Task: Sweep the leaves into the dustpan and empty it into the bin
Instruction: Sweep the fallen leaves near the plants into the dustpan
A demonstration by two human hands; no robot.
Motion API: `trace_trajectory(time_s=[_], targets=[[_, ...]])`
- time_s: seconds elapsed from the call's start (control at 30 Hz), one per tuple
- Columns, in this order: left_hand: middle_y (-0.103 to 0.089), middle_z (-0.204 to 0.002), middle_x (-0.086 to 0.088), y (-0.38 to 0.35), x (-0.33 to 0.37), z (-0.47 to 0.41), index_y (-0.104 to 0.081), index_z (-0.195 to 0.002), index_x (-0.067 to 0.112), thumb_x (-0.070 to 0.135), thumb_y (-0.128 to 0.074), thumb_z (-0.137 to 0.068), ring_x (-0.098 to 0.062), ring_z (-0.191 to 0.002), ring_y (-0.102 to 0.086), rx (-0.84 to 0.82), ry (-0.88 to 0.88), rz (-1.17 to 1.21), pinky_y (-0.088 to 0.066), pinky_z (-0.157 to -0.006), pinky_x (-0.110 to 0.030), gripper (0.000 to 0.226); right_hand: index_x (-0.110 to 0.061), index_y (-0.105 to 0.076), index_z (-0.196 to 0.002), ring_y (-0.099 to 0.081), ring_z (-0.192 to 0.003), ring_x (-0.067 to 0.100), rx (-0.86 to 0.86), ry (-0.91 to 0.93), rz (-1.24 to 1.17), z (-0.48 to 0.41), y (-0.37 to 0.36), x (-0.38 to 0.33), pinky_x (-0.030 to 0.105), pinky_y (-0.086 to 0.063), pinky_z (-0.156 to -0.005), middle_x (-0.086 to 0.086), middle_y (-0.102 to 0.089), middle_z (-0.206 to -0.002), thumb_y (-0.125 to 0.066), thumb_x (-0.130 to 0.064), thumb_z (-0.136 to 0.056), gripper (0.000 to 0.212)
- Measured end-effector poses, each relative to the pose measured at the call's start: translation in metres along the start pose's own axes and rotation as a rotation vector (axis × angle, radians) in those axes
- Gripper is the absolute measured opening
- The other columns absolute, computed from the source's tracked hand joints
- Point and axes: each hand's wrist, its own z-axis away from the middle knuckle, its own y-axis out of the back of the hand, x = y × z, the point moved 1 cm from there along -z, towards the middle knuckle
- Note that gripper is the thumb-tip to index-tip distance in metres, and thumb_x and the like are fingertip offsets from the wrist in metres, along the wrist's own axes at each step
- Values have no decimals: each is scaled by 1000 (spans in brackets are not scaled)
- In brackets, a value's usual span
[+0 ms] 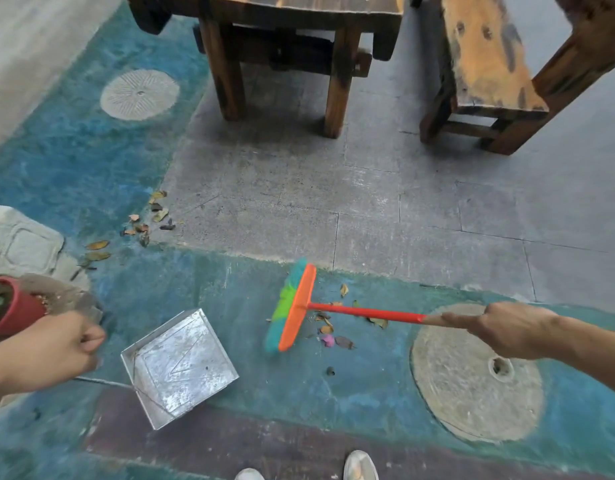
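A square metal dustpan [181, 365] sits on the blue painted floor at lower left, its wire handle running left toward my left hand [53, 351], whose curled fingers grip it. My right hand [507, 329] grips the wooden end of a broom [365, 311] with a red stick. Its orange head with green and teal bristles [292, 308] rests on the floor right of the dustpan. Dry leaves and a pink petal [333, 332] lie just right of the broom head. Another scatter of leaves [150, 221] lies farther off at the left. No bin is in view.
A wooden table [282, 53] and a wooden bench [489, 74] stand on grey paving at the back. A red flower pot [17, 308] sits at the left edge. Round stone discs [472, 379] are set in the floor. My shoes [359, 467] show at the bottom.
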Motion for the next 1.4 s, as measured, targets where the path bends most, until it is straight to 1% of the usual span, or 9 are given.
trace_trajectory(time_s=[0.1, 0.2, 0.37, 0.53, 0.63, 0.8, 1.1, 1.2, 1.4], targets=[[-57, -51, 4, 1, 6, 1, -61, -84, 33, 30, -67, -65, -14, -53, -52, 2, -8, -6, -46, -55, -19, 21, -53, -7, -150, -53, -61, 23, 59, -83, -170, -29, 0, -15, 37, -44, -57, 2, -55, -76, -30, -26, -97, 63], [-31, -44, -7, 3, 18, 2, -39, -55, 6, 26, -70, -54, -17, -45, -27, 36, -8, 54, -31, -46, -32, 36, -31, -20, -151, -61, -82, 36, 65, -138, -379, -90, 6, -69, 39, -51, -72, 17, -64, -100, -34, -21, -92, 62], [-28, -47, -3, 4, 37, 4, -28, -54, 14, 15, -75, -62, -11, -48, -21, 3, -29, 45, -24, -48, -28, 48, -10, -24, -152, -61, -67, 26, -69, -252, -564, -110, 27, -136, 32, -52, -46, 18, -58, -118, -33, -13, -95, 58], [-22, -51, -1, 15, 63, -6, -28, -54, 13, 14, -65, -63, -18, -56, -18, -77, -133, -1, -21, -49, -29, 38, -8, -24, -154, -61, -109, 36, -197, -143, -508, -34, 14, -189, 39, -48, -91, 18, -47, -143, -32, -7, -96, 58], [-19, -50, -2, 16, 81, -4, -26, -52, 13, 8, -66, -66, -19, -53, -18, -72, -162, 16, -19, -46, -28, 43, -16, -39, -147, -63, -103, 34, -204, -189, -653, 2, 3, -197, 34, -49, -85, 13, -62, -118, -35, -9, -93, 55], [-18, -55, -1, 10, 90, -4, -27, -53, 13, 8, -63, -67, -19, -61, -16, -63, -218, 32, -20, -50, -31, 39, -13, -56, -121, -50, -37, 19, -101, -440, -1013, 29, -6, -161, 21, -36, -28, 4, -52, -62, -34, -13, -97, 32], [-18, -57, -2, 2, 79, 1, -23, -56, 13, 5, -64, -68, -17, -57, -16, 25, -250, 73, -20, -50, -31, 43, -12, -44, -68, -50, -38, 15, -34, -717, -1215, -11, -7, -146, 26, -39, -41, 5, -50, -58, -41, -7, -93, 26], [-18, -58, -2, 9, 73, 5, -23, -55, 13, 4, -64, -68, -15, -57, -16, 18, -264, 80, -22, -50, -30, 44, -4, -41, -64, -43, -25, 16, -154, -707, -1360, -17, 0, -192, 15, -29, -28, 6, -45, -35, -33, 7, -94, 32], [-17, -51, 0, 21, 65, 11, -24, -50, 14, 0, -58, -67, -14, -52, -15, -25, -223, 108, -20, -50, -28, 41, -7, -41, -80, -37, -29, 14, -143, -694, -1822, -31, 32, -274, 12, -30, -31, 7, -38, -53, -33, -9, -97, 19]])
